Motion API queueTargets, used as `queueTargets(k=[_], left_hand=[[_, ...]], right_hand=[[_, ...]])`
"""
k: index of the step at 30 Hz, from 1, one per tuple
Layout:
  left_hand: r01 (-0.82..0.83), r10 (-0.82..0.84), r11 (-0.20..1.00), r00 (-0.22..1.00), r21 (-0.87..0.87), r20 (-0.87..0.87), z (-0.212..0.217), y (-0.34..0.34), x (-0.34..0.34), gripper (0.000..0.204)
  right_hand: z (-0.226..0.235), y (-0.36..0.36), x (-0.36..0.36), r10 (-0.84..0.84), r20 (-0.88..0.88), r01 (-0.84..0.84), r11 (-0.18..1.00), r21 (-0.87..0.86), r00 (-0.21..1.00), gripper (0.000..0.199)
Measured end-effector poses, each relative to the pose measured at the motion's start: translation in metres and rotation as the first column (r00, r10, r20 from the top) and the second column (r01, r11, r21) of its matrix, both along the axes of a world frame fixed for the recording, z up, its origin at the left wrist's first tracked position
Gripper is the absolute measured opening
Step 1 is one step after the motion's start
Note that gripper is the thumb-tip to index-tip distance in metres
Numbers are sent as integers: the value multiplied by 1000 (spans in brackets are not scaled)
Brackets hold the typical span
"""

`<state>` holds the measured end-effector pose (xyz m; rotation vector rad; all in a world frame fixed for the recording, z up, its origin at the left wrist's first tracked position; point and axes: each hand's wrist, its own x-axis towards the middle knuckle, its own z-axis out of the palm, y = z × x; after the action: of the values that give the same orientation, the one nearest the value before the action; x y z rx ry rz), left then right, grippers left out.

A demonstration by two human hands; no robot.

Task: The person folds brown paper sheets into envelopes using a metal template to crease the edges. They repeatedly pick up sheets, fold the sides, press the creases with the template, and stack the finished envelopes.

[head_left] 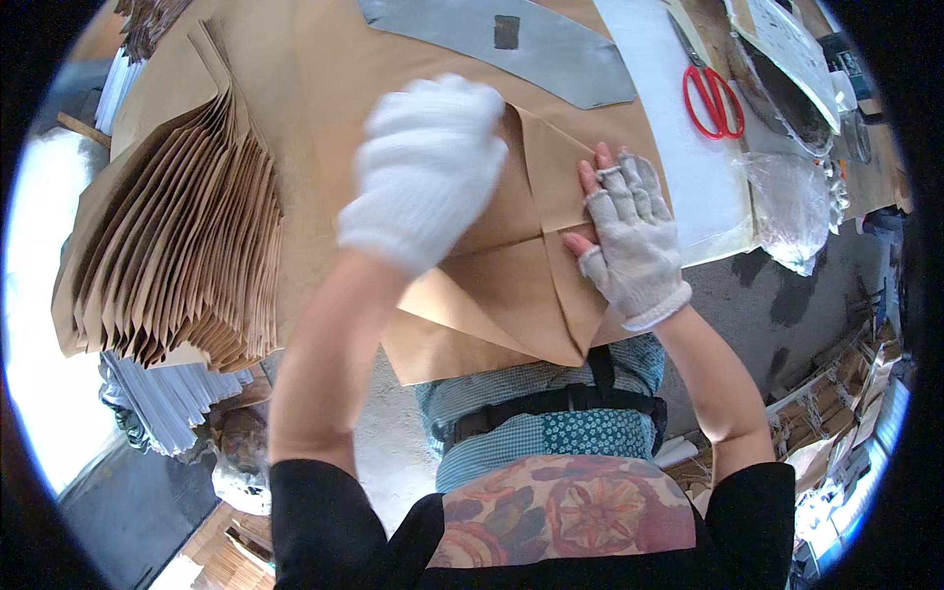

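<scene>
Left hand: your left hand [428, 172], in a white glove, is over the upper left of the paper; it looks curled into a loose fist, but blur hides whether it touches the sheet or grips anything.
Brown paper: the part-folded paper [501, 280] lies between and below your hands, its near edge against your waist; square each flap to its crease, then rub along the fold in one firm stroke, since a skewed flap would likely leave a crooked edge.
Right hand: your right hand [634, 226], in a glove with bare fingertips, lies palm down, fingers spread, on the sheet's right side, grasping nothing; lean evenly through that palm so the paper cannot slide.
Folded stack: a fanned pile of folded brown papers [172, 236] stands at the left.
Table: the brown-topped table [315, 98] spreads under the work.
Grey plate: a flat, angled plate [560, 59] lies beyond the sheet.
Right side: a white panel [703, 206], red-handled scissors [700, 69] and a crumpled clear bag [792, 206].
Floor: grey concrete [733, 295], with dark patches.
</scene>
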<state>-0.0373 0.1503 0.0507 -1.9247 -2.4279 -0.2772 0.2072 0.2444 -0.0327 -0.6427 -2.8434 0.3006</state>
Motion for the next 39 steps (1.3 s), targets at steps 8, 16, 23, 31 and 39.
queueTargets(k=[8, 16, 23, 31, 39], left_hand=[[-421, 247, 903, 676, 88, 694, -76, -157, -2, 65], [-455, 388, 890, 768, 8, 509, -89, -147, 20, 84], [-304, 304, 952, 932, -32, 199, -90, -142, 23, 79], [-227, 222, 974, 966, 26, 135, -92, -70, 23, 78], [-182, 159, 975, 973, 128, 166, -88, -75, 18, 83]], right_hand=[[6, 33, -42, 291, 77, -295, 954, 54, 954, 89], [-13, 37, -107, 385, -75, -373, 918, 131, 920, 69], [3, -34, -39, 845, -280, -862, 342, -373, 456, 34], [-2, -34, -40, 930, -136, -873, 259, -413, 341, 38], [11, 56, -105, 191, -205, -167, 977, 129, 960, 43]])
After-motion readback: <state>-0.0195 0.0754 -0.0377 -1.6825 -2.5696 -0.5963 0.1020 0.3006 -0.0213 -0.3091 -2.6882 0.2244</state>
